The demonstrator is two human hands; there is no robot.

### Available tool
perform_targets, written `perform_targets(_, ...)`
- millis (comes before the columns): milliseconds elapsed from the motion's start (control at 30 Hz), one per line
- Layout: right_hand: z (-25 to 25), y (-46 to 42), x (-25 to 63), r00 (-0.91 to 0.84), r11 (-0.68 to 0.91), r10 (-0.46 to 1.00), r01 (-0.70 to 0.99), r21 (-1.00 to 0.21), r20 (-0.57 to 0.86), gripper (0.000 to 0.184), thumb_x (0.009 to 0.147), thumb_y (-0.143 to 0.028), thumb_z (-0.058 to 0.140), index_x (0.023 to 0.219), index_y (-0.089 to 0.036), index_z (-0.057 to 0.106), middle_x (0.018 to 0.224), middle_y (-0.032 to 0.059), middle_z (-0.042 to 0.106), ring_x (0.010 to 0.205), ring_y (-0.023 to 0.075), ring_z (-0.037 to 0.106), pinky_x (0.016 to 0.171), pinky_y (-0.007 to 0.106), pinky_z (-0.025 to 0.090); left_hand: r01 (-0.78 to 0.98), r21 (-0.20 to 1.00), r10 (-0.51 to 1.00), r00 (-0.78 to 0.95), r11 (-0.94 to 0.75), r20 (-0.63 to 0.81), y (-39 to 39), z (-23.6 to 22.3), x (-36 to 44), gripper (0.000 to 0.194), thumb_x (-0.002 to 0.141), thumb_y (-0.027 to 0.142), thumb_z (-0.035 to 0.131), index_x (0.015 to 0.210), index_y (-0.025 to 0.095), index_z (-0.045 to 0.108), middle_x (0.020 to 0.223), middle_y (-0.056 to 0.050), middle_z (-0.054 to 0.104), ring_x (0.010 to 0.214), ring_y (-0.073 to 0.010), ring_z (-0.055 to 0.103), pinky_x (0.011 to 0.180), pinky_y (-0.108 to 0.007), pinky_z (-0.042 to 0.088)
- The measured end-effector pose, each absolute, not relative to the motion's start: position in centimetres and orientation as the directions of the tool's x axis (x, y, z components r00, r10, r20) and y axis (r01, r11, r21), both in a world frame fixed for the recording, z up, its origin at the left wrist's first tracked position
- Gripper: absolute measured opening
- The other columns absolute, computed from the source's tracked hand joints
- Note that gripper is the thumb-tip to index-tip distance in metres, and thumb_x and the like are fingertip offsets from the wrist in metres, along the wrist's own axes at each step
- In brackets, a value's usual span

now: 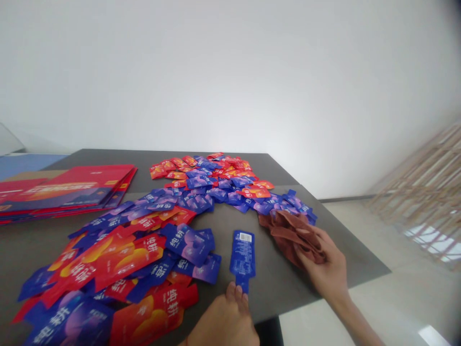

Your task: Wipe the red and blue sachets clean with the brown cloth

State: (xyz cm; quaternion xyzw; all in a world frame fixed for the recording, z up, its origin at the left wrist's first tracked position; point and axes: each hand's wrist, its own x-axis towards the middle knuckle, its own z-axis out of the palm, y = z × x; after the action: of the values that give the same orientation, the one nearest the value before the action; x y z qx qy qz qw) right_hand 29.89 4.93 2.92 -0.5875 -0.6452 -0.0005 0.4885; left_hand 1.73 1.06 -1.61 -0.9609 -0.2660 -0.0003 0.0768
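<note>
Left hand point(224, 319) on near end of blue sachet point(243, 253), grip unclear, right hand point(323, 262) clenched on brown cloth point(288, 234)

Head-worn camera, facing forward and down

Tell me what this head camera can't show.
Head view:
The right hand covers part of the crumpled reddish-brown bundle.
The bottom edge cuts off the left hand.
The blue sachet's print is too small to read.
Upper sachets hide the lower ones in the red and blue heap.
The left edge cuts off the flat red cartons.
</note>
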Motion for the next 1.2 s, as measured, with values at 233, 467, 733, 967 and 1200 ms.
perform_targets(233,7.1,5.0,24.3,-0.426,0.698,0.686,0.614,-0.368,0.59,0.046,0.09,-0.023,0.072,0.134,-0.031,0.067,0.141,0.0098,0.064,0.127,0.0293,0.062,0.101,0.046,0.055,0.4,-0.168,0.392,0.917,-0.901,0.081,1.6,0.2,1.5,0.029,0.094,0.02,0.068,0.114,0.001,0.077,0.108,-0.031,0.076,0.1,-0.0375,0.076,0.079,-0.046,0.058)
perform_targets(467,7.8,6.3,21.5,-0.725,0.783,0.622,0.578,-0.229,0.297,0.041,0.087,-0.019,0.072,0.126,-0.03,0.073,0.143,0.0066,0.064,0.13,0.0305,0.056,0.106,0.049,0.052,0.36,-0.138,0.349,0.932,-0.923,0.099,1.9,2.1,1.3,0.02,0.096,0.026,0.071,0.09,0.011,0.082,0.086,-0.019,0.078,0.071,-0.0244,0.071,0.059,-0.034,0.047)
perform_targets(733,7.8,10.9,22.5,-0.641,0.689,0.72,0.706,-0.163,0.266,0.044,0.087,-0.016,0.071,0.13,-0.028,0.073,0.138,0.009,0.066,0.126,0.0298,0.056,0.107,0.049,0.05,0.384,-0.207,0.377,0.923,-0.9,0.073,1.6,0.7,1.5,0.02,0.095,0.025,0.073,0.102,0.009,0.082,0.098,-0.023,0.079,0.088,-0.0314,0.075,0.072,-0.042,0.054)
perform_targets(967,6.9,12.3,22.5,-0.501,0.636,0.717,0.754,-0.161,0.485,0.044,0.085,-0.013,0.07,0.128,-0.025,0.072,0.137,0.0116,0.066,0.123,0.0325,0.058,0.102,0.053,0.052,0.362,-0.184,0.347,0.931,-0.914,0.108,1.8,0.1,1.4,0.019,0.096,0.022,0.071,0.103,0.007,0.08,0.096,-0.023,0.078,0.087,-0.0301,0.075,0.074,-0.042,0.053)
perform_targets(1200,8.0,7.5,21.9,-0.52,0.717,0.674,0.631,-0.295,0.525,0.051,0.082,-0.012,0.07,0.13,-0.031,0.068,0.141,0.0085,0.064,0.126,0.0311,0.059,0.103,0.05,0.052,0.369,-0.179,0.359,0.929,-0.912,0.087,1.7,1.1,1.3,0.022,0.097,0.026,0.07,0.103,0.008,0.081,0.099,-0.024,0.078,0.087,-0.0317,0.075,0.071,-0.042,0.052)
